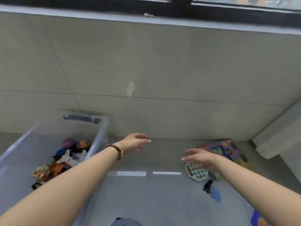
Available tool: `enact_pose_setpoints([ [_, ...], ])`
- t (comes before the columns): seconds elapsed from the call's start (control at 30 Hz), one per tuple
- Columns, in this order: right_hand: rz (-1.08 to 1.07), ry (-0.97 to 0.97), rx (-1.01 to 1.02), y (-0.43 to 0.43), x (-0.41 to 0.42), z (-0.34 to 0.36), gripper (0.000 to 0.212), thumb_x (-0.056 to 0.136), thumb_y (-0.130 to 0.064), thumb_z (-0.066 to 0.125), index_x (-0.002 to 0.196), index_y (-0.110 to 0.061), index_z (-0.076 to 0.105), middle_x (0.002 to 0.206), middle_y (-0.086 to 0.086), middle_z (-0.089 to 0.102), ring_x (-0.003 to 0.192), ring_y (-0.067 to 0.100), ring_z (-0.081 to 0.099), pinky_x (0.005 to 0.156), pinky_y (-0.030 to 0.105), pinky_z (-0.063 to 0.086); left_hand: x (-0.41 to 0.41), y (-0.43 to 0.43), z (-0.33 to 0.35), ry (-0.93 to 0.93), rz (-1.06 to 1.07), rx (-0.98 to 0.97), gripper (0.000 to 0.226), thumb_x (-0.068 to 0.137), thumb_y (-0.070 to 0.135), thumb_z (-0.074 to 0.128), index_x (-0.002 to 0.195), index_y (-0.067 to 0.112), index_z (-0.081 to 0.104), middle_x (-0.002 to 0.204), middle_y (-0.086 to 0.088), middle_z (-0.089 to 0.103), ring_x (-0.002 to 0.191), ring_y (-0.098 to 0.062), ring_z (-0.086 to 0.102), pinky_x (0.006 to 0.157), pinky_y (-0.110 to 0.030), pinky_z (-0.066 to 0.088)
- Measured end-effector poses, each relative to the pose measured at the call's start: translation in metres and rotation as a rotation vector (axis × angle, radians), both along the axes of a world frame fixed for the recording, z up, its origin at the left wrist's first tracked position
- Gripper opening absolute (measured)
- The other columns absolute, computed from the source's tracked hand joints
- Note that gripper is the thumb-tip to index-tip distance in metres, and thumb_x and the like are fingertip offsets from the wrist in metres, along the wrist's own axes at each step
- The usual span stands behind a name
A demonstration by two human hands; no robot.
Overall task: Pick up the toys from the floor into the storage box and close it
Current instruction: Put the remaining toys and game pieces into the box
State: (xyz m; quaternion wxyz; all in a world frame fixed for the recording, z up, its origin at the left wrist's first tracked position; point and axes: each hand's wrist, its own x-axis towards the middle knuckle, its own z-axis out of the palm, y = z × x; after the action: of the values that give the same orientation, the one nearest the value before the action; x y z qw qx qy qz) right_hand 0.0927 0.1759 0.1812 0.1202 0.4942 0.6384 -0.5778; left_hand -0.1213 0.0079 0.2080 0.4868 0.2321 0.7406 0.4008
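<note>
From the head view, both hands, left hand (136, 141) and right hand (197, 156), reach forward with fingers apart, holding nothing. A clear storage box (101, 128) at left holds toys. More toys, including a hexagonal board (197, 174), lie on the floor (154, 193) at right; gathering continues, grasping those next.

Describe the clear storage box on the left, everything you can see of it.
The storage box is a rectangular tub of clear plastic, open with no lid on it, standing upright on the grey floor by the tiled wall. A dark handle sits on its far end. A heap of toys lies inside, a purple ball among them. The left forearm crosses its right rim; contact cannot be told.
</note>
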Motion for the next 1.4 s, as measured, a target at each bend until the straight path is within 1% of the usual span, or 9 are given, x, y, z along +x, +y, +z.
enact_pose_setpoints([
  [0.2,-0.17,-0.234,0.047,0.059,0.119,-0.073,0.06,0.08,-0.022,0.073,0.132,-0.014,0.045,0.133,0.007,0.048,0.119,0.023,0.048,0.09,0.035,0.047,0.088,0.107,-0.079,0.023,-0.289,-0.201,0.054,0.089,0.028,0.061,0.136,0.011,0.041,0.123,-0.005,0.052,0.096,-0.017,0.052,0.068,-0.022,0.043],
  [0.4,-0.355,-0.316,0.003,0.065,0.152,-0.157,0.071,0.079,-0.026,0.073,0.136,-0.008,0.035,0.14,0.011,0.039,0.114,0.026,0.047,0.082,0.035,0.047,0.14,0.156,-0.16,0.01,-0.302,-0.305,0.066,0.088,0.026,0.061,0.142,0.009,0.027,0.137,-0.01,0.043,0.102,-0.018,0.046,0.085,-0.029,0.042],
  [0.53,-0.175,-0.378,0.194,0.06,0.146,-0.198,0.07,0.074,-0.027,0.076,0.131,-0.01,0.039,0.133,0.009,0.036,0.115,0.022,0.049,0.088,0.026,0.044,0.152,0.165,-0.195,0.028,-0.253,-0.274,0.075,0.086,0.027,0.065,0.145,0.01,0.021,0.147,-0.014,0.032,0.124,-0.024,0.045,0.097,-0.029,0.04],
  [0.67,-0.055,-0.355,0.339,0.055,0.149,-0.218,0.031,0.074,-0.021,0.071,0.091,-0.025,0.045,0.11,-0.001,0.04,0.098,0.017,0.054,0.08,0.022,0.042,0.157,0.165,-0.224,0.015,-0.18,-0.234,0.078,0.084,0.029,0.067,0.145,0.011,0.021,0.147,-0.013,0.031,0.13,-0.026,0.041,0.1,-0.029,0.039],
  [0.83,-0.173,-0.234,0.228,0.066,0.166,-0.23,0.034,0.073,-0.023,0.073,0.06,-0.017,0.043,0.07,-0.003,0.045,0.066,0.013,0.044,0.054,0.024,0.033,0.165,0.159,-0.244,0.008,-0.13,-0.235,0.079,0.083,0.023,0.069,0.145,0.01,0.022,0.144,-0.013,0.034,0.128,-0.026,0.042,0.1,-0.034,0.041],
  [0.93,-0.47,0.034,0.088,0.076,0.159,-0.215,0.021,0.078,-0.026,0.074,0.071,-0.009,0.064,0.068,0.003,0.056,0.064,0.013,0.05,0.054,0.022,0.039,0.166,0.157,-0.249,0.018,-0.082,-0.253,0.075,0.082,0.025,0.07,0.142,0.01,0.027,0.138,-0.013,0.038,0.122,-0.028,0.047,0.099,-0.04,0.045],
  [1.03,-0.622,0.055,0.064,0.074,0.14,-0.216,0.017,0.081,-0.027,0.072,0.081,-0.01,0.07,0.08,0.001,0.064,0.076,0.014,0.056,0.062,0.021,0.042,0.166,0.155,-0.251,0.027,-0.08,-0.258,0.074,0.082,0.027,0.07,0.141,0.012,0.027,0.138,-0.011,0.036,0.122,-0.026,0.046,0.1,-0.041,0.045],
  [1.13,-0.754,-0.037,0.161,0.064,0.126,-0.23,0.015,0.074,-0.02,0.077,0.07,-0.012,0.065,0.084,0.01,0.065,0.069,0.017,0.055,0.058,0.023,0.041,0.165,0.155,-0.254,0.018,-0.067,-0.251,0.076,0.082,0.028,0.07,0.142,0.012,0.026,0.14,-0.01,0.035,0.124,-0.025,0.044,0.101,-0.04,0.044],
  [1.4,-0.606,-0.203,0.212,0.052,0.125,-0.234,0.053,0.073,-0.02,0.077,0.11,-0.012,0.041,0.102,0.004,0.054,0.088,0.018,0.054,0.071,0.024,0.041,0.17,0.152,-0.262,-0.027,-0.063,-0.249,0.064,0.082,0.03,0.069,0.135,0.016,0.035,0.123,-0.002,0.046,0.112,-0.024,0.053,0.092,-0.034,0.049],
])
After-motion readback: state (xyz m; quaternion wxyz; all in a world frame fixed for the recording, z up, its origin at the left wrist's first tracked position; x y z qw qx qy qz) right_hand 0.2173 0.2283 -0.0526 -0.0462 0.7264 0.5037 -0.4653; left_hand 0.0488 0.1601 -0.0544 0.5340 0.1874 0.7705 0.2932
